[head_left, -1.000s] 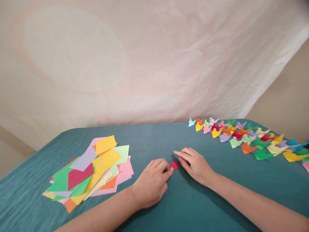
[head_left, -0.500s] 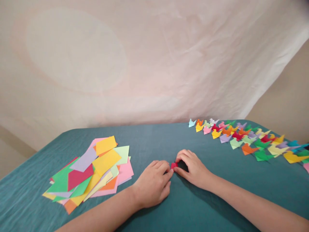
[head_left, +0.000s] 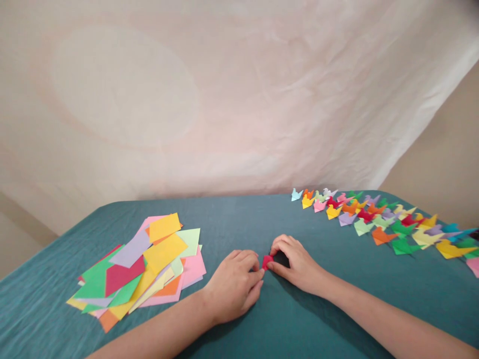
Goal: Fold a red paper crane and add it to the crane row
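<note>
Head view: two-handed handling of a small folded red paper (head_left: 267,263) on the teal-covered desk (head_left: 232,224). Clock directions are read from the paper, with twelve o'clock pointing away from the wearer. The right hand (head_left: 297,262), at three o'clock, stood apart from the paper a second ago with its fingers extended; its grip is now clamped on the paper's right edge, thumb against forefinger. The left hand (head_left: 236,284), at eight o'clock, touches the opposite edge with its fingertips drawn together; whether they pinch the paper or only press it cannot be told. The paper's outline has become narrower and taller, which suggests that the work has passed from one-handed steadying to shaping between both hands. Surroundings: a loose pile of coloured sheets (head_left: 132,274) lies at nine o'clock, near the left forearm (head_left: 164,329); rows of folded paper birds (head_left: 368,215) extend from one to three o'clock, well apart from the paper; a pale hanging cloth (head_left: 239,109) closes off twelve o'clock. The only obstruction is the fingers, which partly cover the paper's edges.
</note>
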The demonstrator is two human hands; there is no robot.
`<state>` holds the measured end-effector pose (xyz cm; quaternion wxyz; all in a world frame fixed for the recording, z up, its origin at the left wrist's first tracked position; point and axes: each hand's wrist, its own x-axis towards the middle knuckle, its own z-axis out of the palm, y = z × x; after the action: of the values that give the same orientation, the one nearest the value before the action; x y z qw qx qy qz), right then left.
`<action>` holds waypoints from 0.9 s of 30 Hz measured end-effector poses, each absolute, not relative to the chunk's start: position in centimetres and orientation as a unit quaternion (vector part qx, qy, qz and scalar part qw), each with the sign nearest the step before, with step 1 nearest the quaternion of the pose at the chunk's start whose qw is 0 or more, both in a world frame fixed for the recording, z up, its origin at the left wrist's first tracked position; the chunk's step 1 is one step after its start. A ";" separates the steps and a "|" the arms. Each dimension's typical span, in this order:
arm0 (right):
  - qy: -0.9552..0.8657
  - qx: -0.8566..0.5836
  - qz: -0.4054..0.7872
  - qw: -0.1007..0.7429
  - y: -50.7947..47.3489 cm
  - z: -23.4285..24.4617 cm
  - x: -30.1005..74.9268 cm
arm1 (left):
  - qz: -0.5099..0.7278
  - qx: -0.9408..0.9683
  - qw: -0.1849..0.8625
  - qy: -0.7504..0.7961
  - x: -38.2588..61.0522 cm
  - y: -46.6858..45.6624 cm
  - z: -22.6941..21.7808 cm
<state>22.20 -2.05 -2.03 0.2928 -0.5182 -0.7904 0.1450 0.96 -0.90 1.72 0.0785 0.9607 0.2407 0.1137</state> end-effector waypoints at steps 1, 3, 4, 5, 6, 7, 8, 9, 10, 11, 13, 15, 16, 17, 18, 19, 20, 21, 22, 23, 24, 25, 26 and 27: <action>-0.790 -0.517 0.147 0.296 -2.1 -2.0 22.2 | 0.128 0.952 0.107 0.255 0.9 -0.7 1.5; -0.788 -0.515 0.152 0.300 -2.0 -2.0 22.2 | 0.162 0.924 0.173 0.299 1.1 -0.2 1.0; -0.788 -0.515 0.156 0.300 -2.0 -2.0 22.3 | 0.179 0.907 0.203 0.323 1.3 0.1 0.8; -0.787 -0.515 0.161 0.300 -2.0 -2.0 22.3 | 0.191 0.890 0.226 0.346 1.5 0.4 0.7; -0.785 -0.515 0.166 0.300 -2.0 -2.0 22.3 | 0.200 0.876 0.251 0.361 1.9 0.8 0.6; -0.783 -0.517 0.171 0.301 -1.9 -2.0 22.3 | 0.206 0.864 0.279 0.365 2.2 1.1 0.6; -0.780 -0.518 0.177 0.303 -1.9 -1.9 22.3 | 0.207 0.856 0.306 0.362 2.6 1.5 0.6; -0.778 -0.518 0.184 0.305 -1.8 -1.9 22.3 | 0.208 0.849 0.326 0.361 2.9 1.8 0.6; -0.775 -0.517 0.193 0.308 -1.8 -1.9 22.4 | 0.206 0.843 0.343 0.359 3.2 2.0 0.7; -0.772 -0.517 0.202 0.311 -1.7 -1.8 22.4 | 0.201 0.838 0.360 0.357 3.4 2.3 0.7; -0.763 -0.515 0.222 0.321 -1.7 -1.7 22.5 | 0.194 0.825 0.392 0.357 3.8 2.6 0.6; -0.752 -0.516 0.242 0.332 -1.7 -1.5 22.6 | 0.197 0.807 0.426 0.358 4.0 2.8 0.4; -0.744 -0.516 0.255 0.339 -1.8 -1.4 22.6 | 0.206 0.796 0.442 0.359 4.0 2.9 0.3; -0.734 -0.516 0.273 0.349 -1.8 -1.3 22.6 | 0.219 0.783 0.458 0.360 4.1 2.9 0.1; -0.720 -0.513 0.295 0.363 -1.8 -1.2 22.6 | 0.236 0.768 0.474 0.361 4.2 2.9 -0.1; -0.703 -0.509 0.319 0.381 -1.8 -1.1 22.5 | 0.256 0.750 0.491 0.361 4.3 3.0 -0.3; -0.687 -0.503 0.341 0.399 -1.9 -1.0 22.5 | 0.277 0.730 0.509 0.362 4.4 3.0 -0.4; -0.674 -0.495 0.361 0.413 -1.9 -1.0 22.5 | 0.297 0.708 0.530 0.360 4.5 3.0 -0.6; -0.667 -0.489 0.373 0.421 -1.9 -1.0 22.4 | 0.316 0.685 0.549 0.359 4.6 3.0 -0.7; -0.665 -0.484 0.379 0.424 -1.8 -1.0 22.4 | 0.334 0.664 0.566 0.358 4.7 2.9 -0.8; -0.667 -0.482 0.381 0.422 -1.8 -1.0 22.4 | 0.350 0.645 0.578 0.356 4.8 2.9 -0.9; -0.669 -0.482 0.380 0.419 -1.8 -1.0 22.4 | 0.364 0.631 0.585 0.356 4.9 2.8 -0.9; -0.672 -0.482 0.378 0.416 -1.8 -1.0 22.4 | 0.372 0.623 0.589 0.356 4.9 2.7 -1.0; -0.674 -0.483 0.375 0.415 -1.7 -1.1 22.4 | 0.375 0.618 0.591 0.357 5.0 2.7 -1.0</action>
<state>22.39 -1.72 -1.08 0.4148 -0.4834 -0.6738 0.3745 4.97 2.65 -0.99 0.5911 0.6183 0.3569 0.3754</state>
